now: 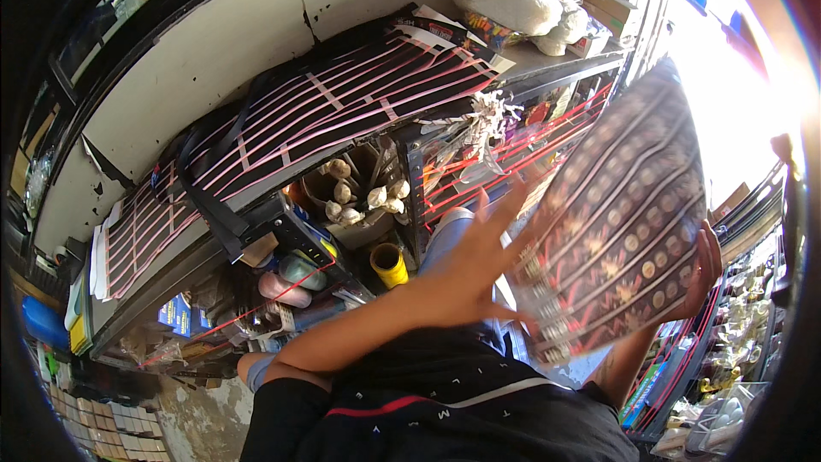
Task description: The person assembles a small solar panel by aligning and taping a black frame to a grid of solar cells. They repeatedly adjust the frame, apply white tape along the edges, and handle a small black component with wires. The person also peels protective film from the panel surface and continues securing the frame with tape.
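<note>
A wide dark sheet (620,231) with pale stripes and rows of small round shapes is raised in front of me on the right, smeared by motion. My right hand (706,269) grips its right edge; most of those fingers lie behind it. At the sheet's left edge, my left hand (481,269) has its fingers spread apart. Whether the left fingertips touch the sheet I cannot tell. On the shelf top to the left lies a black sheet with pink stripes (321,111), a black strap (209,201) across it.
White plastic bags (513,8) sit at the shelf's far end. Below the shelf are garlic-like bulbs (346,192), a yellow tube (389,265) and red cords (513,154) strung across the front. Packed goods (727,376) stand on the right, small boxes (107,428) at lower left.
</note>
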Tool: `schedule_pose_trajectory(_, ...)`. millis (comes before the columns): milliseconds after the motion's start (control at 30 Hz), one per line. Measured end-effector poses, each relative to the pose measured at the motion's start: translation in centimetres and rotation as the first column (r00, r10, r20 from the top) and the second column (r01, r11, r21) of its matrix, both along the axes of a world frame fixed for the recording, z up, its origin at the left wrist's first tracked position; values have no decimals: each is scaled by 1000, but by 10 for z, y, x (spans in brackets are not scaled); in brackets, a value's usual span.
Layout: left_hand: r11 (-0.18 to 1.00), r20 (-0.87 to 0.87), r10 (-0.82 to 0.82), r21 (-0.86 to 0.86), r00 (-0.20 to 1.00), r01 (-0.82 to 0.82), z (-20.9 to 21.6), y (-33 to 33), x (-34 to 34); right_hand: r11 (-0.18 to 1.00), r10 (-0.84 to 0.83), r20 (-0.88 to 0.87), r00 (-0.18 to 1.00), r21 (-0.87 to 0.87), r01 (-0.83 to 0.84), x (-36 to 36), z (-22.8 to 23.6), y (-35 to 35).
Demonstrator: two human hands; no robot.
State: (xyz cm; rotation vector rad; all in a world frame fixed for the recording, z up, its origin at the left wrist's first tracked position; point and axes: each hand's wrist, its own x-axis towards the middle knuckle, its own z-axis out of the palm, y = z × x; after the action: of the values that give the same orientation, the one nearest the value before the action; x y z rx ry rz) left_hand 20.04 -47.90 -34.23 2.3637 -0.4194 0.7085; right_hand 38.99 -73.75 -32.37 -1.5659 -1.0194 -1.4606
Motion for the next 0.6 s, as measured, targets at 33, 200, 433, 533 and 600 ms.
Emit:
schedule_pose_trajectory(33,988,57,151,10,987,-152,5,7,6,995,93,-27,995,-30,-94,-9,0,3)
schedule_pose_trajectory(200,828,-240,-290,-549,927,117,-12,26,33,986,165,-79,983,27,-164,-38,-15,19)
schedule_pose_trajectory(433,511,-338,-350,-851,873,-125,-68,19,32,987,154,-673,724,76,-140,0,-30,20)
schedule_pose_trajectory(533,533,-285,-337,-843,897,-68,-67,21,30,729,680,-732,-25,680,-79,-5,-47,9)
schedule_pose_trajectory(600,540,-271,-345,-841,899,-46,-64,18,30,752,653,-746,-129,659,3,-15,-52,-2)
